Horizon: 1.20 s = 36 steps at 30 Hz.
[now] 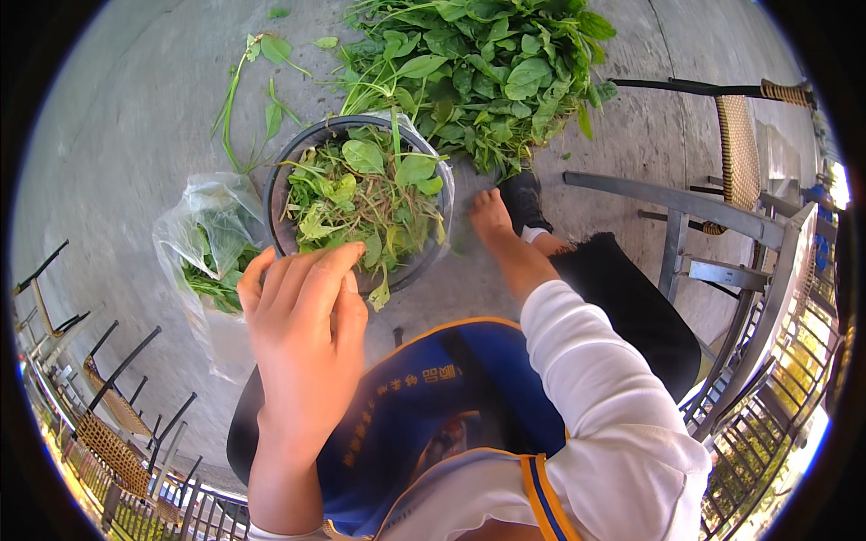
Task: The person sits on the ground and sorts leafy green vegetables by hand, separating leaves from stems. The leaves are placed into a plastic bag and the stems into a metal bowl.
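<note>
My left hand (304, 318) is raised over the near-left rim of a dark round bin (272, 203) with a clear plastic liner. Its fingers are bent and thumb and forefinger come near each other; whether anything is between them does not show. Leaf scraps and stems (369, 193) fill the bin. My right hand (492, 209) reaches down beyond the bin's right side, beside a black shoe, near a large heap of leafy greens (480, 74); its palm side is hidden. To the left lies a clear plastic bag (216, 196) with greens inside.
Loose stems and leaves (233, 115) are scattered on the concrete floor (149, 135). A metal table frame (676, 203) and a woven chair (739, 152) stand at the right. More woven chairs (115, 446) are at the lower left, by a railing. A blue apron (406, 406) covers my lap.
</note>
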Tool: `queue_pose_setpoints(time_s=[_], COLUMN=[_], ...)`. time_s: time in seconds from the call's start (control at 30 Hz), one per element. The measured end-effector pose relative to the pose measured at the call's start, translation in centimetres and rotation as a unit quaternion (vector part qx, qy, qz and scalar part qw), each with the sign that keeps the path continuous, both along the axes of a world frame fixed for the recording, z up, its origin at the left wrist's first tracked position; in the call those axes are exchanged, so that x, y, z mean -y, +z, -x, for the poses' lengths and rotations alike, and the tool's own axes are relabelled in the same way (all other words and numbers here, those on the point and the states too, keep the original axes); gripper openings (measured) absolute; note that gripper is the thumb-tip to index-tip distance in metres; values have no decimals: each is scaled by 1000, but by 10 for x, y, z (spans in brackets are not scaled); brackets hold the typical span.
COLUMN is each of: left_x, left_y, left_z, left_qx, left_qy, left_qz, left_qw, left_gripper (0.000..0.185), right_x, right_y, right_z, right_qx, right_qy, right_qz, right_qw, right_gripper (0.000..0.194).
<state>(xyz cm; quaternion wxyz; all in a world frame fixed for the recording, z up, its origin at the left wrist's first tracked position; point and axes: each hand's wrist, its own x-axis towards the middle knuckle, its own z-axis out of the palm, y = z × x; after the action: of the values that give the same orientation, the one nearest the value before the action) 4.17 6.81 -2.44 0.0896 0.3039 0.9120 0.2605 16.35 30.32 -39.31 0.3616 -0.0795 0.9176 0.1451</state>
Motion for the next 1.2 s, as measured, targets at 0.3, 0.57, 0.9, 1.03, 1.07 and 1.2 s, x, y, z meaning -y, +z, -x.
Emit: queue_pose_setpoints(time_s=[0.3,0.57,0.9,1.03,1.07,1.2], left_x=[-3,-14,2,5,5,4], left_y=[-4,4,10,13,14,16], left_z=[1,-22,-12,-7,-6,-3], left_qx=[159,162,423,449,460,477], left_qy=[68,-123,27,44,47,49], left_qz=[-166,-213,-291,-313,-311,-311], left_qw=[971,956,858,836,830,820], left_gripper=[17,32,26,24,23,24], right_x=[-33,-10,23,36,39,40], right_y=[164,362,396,388,385,381], right_z=[55,61,47,52,57,73], right_qx=[329,269,-11,-98,-103,-104], right_qy=[-362,-423,-445,-404,-409,-422], right_qz=[363,598,732,722,722,738], right_qw=[793,625,516,554,549,517], right_gripper=[20,24,47,44,42,32])
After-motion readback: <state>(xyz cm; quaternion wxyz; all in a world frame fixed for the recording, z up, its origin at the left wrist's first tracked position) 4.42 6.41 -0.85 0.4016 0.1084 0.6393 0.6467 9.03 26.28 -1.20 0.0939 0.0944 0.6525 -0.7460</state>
